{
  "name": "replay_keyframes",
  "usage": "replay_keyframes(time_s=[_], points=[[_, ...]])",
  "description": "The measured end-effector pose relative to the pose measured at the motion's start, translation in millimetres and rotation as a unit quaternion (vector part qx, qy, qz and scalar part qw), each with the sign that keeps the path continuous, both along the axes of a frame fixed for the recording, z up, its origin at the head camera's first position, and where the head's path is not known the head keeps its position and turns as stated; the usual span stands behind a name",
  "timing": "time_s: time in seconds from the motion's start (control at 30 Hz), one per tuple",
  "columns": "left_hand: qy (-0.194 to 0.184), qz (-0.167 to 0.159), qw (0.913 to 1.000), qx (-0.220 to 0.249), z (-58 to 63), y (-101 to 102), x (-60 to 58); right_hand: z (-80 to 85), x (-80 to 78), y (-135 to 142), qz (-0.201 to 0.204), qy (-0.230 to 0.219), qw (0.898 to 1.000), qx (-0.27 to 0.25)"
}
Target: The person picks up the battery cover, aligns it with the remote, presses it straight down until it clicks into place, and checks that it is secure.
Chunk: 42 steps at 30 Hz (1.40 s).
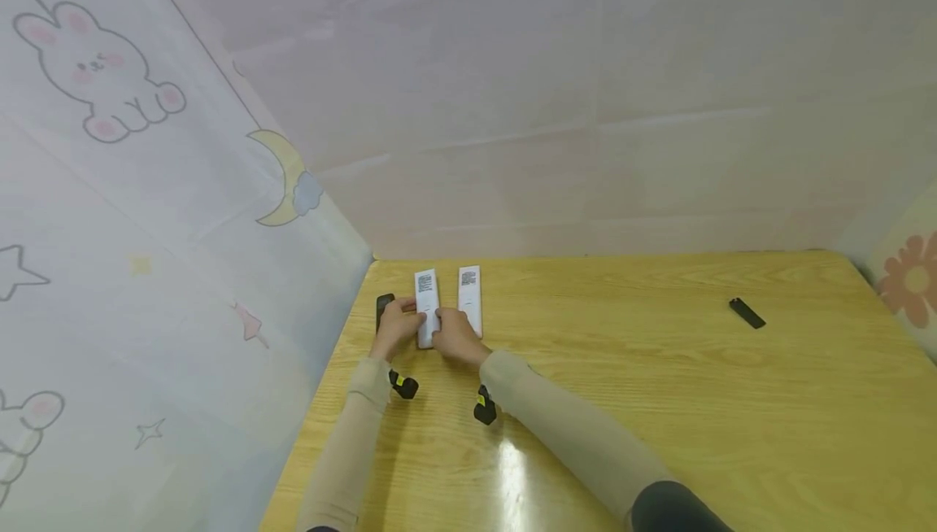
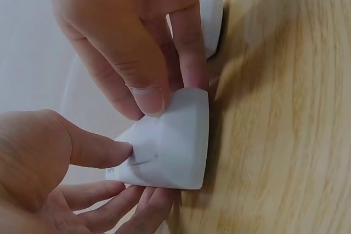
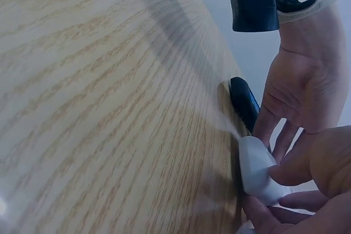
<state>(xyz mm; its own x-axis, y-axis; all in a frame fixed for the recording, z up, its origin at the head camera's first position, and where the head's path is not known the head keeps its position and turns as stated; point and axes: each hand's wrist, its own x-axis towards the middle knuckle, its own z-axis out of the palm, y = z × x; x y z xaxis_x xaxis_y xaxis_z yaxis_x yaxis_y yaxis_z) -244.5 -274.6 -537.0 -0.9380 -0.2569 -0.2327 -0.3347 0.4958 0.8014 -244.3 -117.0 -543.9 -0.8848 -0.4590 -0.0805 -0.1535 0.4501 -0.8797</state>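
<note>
Face down near the table's left side, a white remote control (image 1: pixel 427 288) with a printed label is held from both sides. My left hand (image 1: pixel 398 327) grips its left side, thumb (image 2: pixel 104 150) on the back face and fingers along the edge. From the right, my right hand (image 1: pixel 457 338) pinches it, thumb (image 2: pixel 149 98) pressed near the lower end. A faint line marks its back cover. Beside the left hand lies a black remote-like object (image 1: pixel 384 304), partly hidden by that hand. Just right of the held remote lies a second white remote (image 1: pixel 470 292), also labelled.
A small dark flat piece (image 1: pixel 747 312) lies far to the right on the wooden table (image 1: pixel 622 402). Patterned wall sheets (image 1: pixel 183 190) close in the left and back edges. Black wrist cameras (image 1: pixel 404 385) sit on both cuffs.
</note>
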Motion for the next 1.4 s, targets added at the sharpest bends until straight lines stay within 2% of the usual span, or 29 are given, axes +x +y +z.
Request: replay_keyframes(time_s=[0.3,0.6,1.1,1.4], points=[[-0.001,-0.004,1.0000,0.000,0.4,-2.0,2.6,-0.9,0.9,-2.2,0.002,0.016,1.000,0.012],[-0.009,0.016,0.9998,-0.011,-0.2,-1.4,4.9,-2.8,1.2,-0.6,-0.001,0.039,0.999,0.026],[-0.009,0.017,0.9998,-0.006,7.6,-1.6,9.1,-1.5,1.8,1.3,0.002,0.048,0.999,0.014],[-0.001,0.020,0.9998,-0.008,13.2,-3.6,9.8,5.7,-0.1,10.1,-0.004,0.012,1.000,-0.011]])
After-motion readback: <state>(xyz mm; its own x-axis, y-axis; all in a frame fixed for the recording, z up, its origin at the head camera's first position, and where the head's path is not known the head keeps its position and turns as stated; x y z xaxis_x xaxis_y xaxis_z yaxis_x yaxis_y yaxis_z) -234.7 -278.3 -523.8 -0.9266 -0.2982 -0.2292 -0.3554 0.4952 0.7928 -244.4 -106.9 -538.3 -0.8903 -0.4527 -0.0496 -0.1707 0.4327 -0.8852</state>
